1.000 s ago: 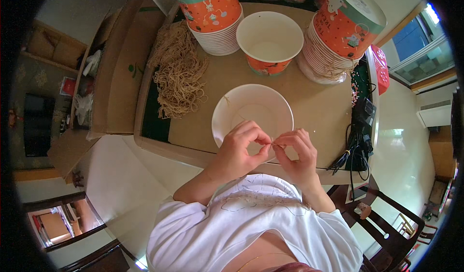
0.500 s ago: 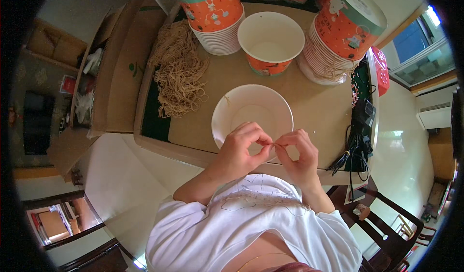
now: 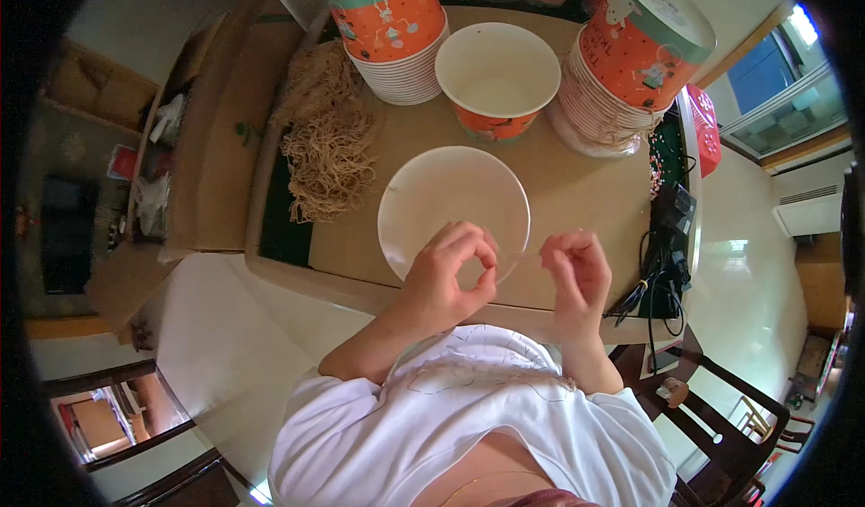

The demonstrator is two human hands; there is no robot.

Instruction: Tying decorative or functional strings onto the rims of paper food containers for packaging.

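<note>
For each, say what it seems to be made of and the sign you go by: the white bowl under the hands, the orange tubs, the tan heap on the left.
White bowl: probably thin plastic or coated paper; smooth, matte, thin rim.
Orange tubs: likely printed paperboard; plain white inside, rolled rims, nested in tight stacks.
Tan heap: thin tangled strands, dry and dull, perhaps dried noodles or a plant fibre; the look leaves it open.

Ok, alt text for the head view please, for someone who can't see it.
Seen from above, a person's left hand and right hand are raised apart, fingers pinched, over the near rim of a white bowl on a brown table. Beyond it sit a heap of tan strands, an open orange paper cup and two stacks of cups.
</note>
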